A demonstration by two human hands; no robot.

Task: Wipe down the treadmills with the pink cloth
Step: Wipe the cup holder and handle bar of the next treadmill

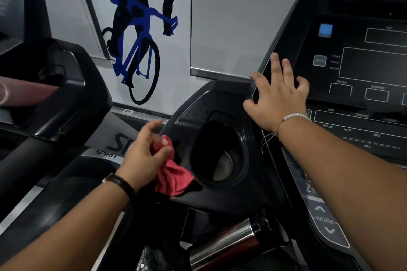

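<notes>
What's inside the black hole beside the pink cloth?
In the cup holder only its pale grey bottom shows. The upper part is too dark to see into.

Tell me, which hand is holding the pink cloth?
The left hand, wearing a dark wristband, grips the pink cloth beside the cup holder. The right hand, wearing a white bead bracelet, rests spread on the treadmill console and holds nothing.

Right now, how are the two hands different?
The left hand pinches the pink cloth by the cup holder; the right hand holds nothing and rests spread on the treadmill console. The left wrist wears a dark strap; the right wrist wears a white bead bracelet. Both reach to the same treadmill.
</notes>
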